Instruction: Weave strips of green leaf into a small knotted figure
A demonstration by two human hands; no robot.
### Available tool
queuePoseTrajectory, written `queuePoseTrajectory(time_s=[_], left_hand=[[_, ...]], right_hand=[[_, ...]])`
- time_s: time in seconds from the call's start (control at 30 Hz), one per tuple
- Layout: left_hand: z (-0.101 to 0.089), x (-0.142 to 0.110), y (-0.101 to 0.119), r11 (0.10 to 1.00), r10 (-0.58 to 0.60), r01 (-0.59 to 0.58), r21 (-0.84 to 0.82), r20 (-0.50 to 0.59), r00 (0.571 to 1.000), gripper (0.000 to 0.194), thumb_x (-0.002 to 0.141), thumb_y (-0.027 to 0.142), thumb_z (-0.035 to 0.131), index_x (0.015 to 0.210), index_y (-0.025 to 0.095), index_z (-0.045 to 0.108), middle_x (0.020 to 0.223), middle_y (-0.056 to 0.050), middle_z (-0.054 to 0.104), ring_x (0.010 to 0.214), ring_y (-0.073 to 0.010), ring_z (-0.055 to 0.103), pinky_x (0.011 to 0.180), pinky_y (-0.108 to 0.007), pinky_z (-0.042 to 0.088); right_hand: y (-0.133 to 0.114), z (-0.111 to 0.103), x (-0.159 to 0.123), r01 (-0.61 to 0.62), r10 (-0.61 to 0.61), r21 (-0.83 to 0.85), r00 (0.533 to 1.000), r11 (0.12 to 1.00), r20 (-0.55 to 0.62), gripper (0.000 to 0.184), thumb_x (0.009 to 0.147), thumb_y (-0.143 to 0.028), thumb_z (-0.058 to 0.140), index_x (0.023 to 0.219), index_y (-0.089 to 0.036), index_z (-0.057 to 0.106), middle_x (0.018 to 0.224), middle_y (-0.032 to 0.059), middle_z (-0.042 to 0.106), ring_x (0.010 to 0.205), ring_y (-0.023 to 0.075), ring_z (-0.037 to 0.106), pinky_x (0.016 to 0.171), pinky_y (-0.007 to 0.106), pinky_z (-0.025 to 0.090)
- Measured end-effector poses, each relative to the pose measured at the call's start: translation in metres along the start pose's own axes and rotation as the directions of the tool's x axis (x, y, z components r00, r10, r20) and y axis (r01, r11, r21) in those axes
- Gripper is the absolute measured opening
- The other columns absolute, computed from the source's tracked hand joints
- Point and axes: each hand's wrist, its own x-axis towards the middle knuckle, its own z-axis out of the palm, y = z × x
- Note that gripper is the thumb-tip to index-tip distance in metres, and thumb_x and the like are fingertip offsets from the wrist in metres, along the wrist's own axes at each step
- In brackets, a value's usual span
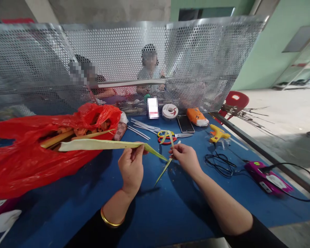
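My left hand [131, 168] is closed in a pinch on a long, pale yellow-green leaf [93, 144]. Its wide end reaches left over the red bag, and its folded, tapering end points toward my other hand. Between the fingertips of my right hand [184, 156] is a narrow leaf strip [163, 173], which hangs down to a thin tip. A looped part of a strip also rises above those fingers. Just beyond lie scissors [167, 137] with yellow and red handles. Whether the leaf's tip joins the narrow strip I cannot tell.
A red plastic bag [74, 165] of dried leaf pieces fills the left. White sticks [139, 132], a ribbon roll [169, 111], a phone [186, 124], an orange pack [197, 117], a yellow glue gun [218, 133] and a corded purple power strip [268, 179] lie around. People sit behind a perforated screen [113, 51].
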Motion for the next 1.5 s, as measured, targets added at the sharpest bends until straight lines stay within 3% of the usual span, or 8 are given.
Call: queuePoseTrajectory(time_s=[0.17, 0.33, 0.53, 0.6, 0.7, 0.77, 1.17, 1.5], left_hand=[[0.001, 0.007, -0.001, 0.98, -0.186, 0.194, -0.037, 0.149, 0.971, 0.019, 0.074, 0.034, 0.071, 0.078, 0.015, 0.067, 0.065, 0.001, 0.067, 0.056, -0.0129, 0.064, 0.059, -0.025, 0.056], [0.009, -0.007, 0.001, 0.818, -0.534, 0.555, 0.154, 0.564, 0.63, 0.014, 0.07, 0.029, 0.07, 0.071, 0.015, 0.065, 0.058, -0.001, 0.066, 0.05, -0.0128, 0.062, 0.052, -0.024, 0.052], [0.01, -0.021, -0.002, 0.807, -0.52, 0.518, 0.284, 0.758, 0.393, 0.016, 0.07, 0.03, 0.07, 0.068, 0.016, 0.061, 0.057, 0.0, 0.063, 0.05, -0.0126, 0.061, 0.052, -0.024, 0.05], [0.01, -0.02, -0.003, 0.834, -0.509, 0.463, 0.299, 0.74, 0.44, 0.021, 0.068, 0.034, 0.071, 0.074, 0.016, 0.061, 0.065, -0.001, 0.064, 0.053, -0.0124, 0.06, 0.051, -0.024, 0.049], [0.011, -0.017, -0.005, 0.894, -0.448, 0.353, 0.276, 0.592, 0.67, 0.034, 0.064, 0.039, 0.075, 0.083, 0.017, 0.058, 0.073, 0.001, 0.061, 0.056, -0.011, 0.057, 0.047, -0.021, 0.046], [0.012, -0.016, -0.008, 0.92, -0.392, 0.298, 0.256, 0.54, 0.745, 0.034, 0.064, 0.041, 0.076, 0.079, 0.018, 0.055, 0.068, 0.004, 0.057, 0.055, -0.0099, 0.054, 0.047, -0.02, 0.045], [0.011, -0.013, -0.011, 0.9, -0.436, 0.367, 0.236, 0.524, 0.732, 0.015, 0.071, 0.03, 0.066, 0.068, 0.016, 0.062, 0.058, 0.001, 0.061, 0.051, -0.0127, 0.057, 0.052, -0.024, 0.048], [0.012, -0.025, -0.012, 0.907, -0.222, 0.01, 0.422, 0.458, 0.861, 0.013, 0.076, 0.024, 0.06, 0.064, 0.017, 0.061, 0.057, 0.003, 0.059, 0.054, -0.0102, 0.051, 0.054, -0.021, 0.036]], right_hand=[[-0.011, -0.009, -0.006, 0.041, -0.045, -0.188, 0.999, 0.981, -0.016, 0.014, 0.074, -0.028, 0.06, 0.064, -0.021, 0.064, 0.066, 0.0043, 0.072, 0.064, 0.0208, 0.067, 0.061, 0.028, 0.047], [-0.024, -0.016, -0.014, 0.282, -0.354, -0.348, 0.921, 0.894, -0.162, 0.03, 0.082, -0.04, 0.059, 0.102, -0.021, 0.07, 0.109, 0.0124, 0.07, 0.104, 0.0292, 0.061, 0.086, 0.038, 0.044], [-0.024, -0.009, -0.012, 0.125, -0.158, 0.169, 0.968, 0.978, 0.194, 0.029, 0.079, -0.043, 0.062, 0.085, -0.017, 0.072, 0.073, 0.003, 0.07, 0.066, 0.0175, 0.062, 0.064, 0.028, 0.049], [-0.021, -0.006, -0.014, 0.082, -0.123, 0.198, 0.971, 0.977, 0.207, 0.024, 0.078, -0.039, 0.061, 0.077, -0.017, 0.07, 0.062, -0.0005, 0.063, 0.056, 0.0138, 0.055, 0.054, 0.025, 0.044], [-0.019, -0.001, -0.02, 0.137, -0.155, 0.116, 0.973, 0.984, 0.169, 0.017, 0.077, -0.031, 0.059, 0.07, -0.017, 0.065, 0.057, -0.0033, 0.055, 0.053, 0.0113, 0.047, 0.051, 0.022, 0.038], [-0.019, 0.001, -0.025, 0.211, -0.211, 0.021, 0.959, 0.977, 0.188, 0.013, 0.074, -0.025, 0.059, 0.064, -0.018, 0.061, 0.056, -0.0045, 0.051, 0.054, 0.0106, 0.045, 0.051, 0.022, 0.035], [-0.019, 0.004, -0.027, 0.226, -0.213, -0.056, 0.961, 0.972, 0.177, 0.019, 0.078, -0.027, 0.057, 0.062, -0.019, 0.058, 0.056, -0.0034, 0.055, 0.052, 0.0108, 0.046, 0.049, 0.022, 0.032], [-0.021, 0.009, -0.035, 0.246, -0.227, -0.251, 0.969, 0.936, 0.103, 0.017, 0.076, -0.025, 0.056, 0.061, -0.02, 0.051, 0.056, -0.0033, 0.053, 0.053, 0.0116, 0.046, 0.051, 0.022, 0.03]])
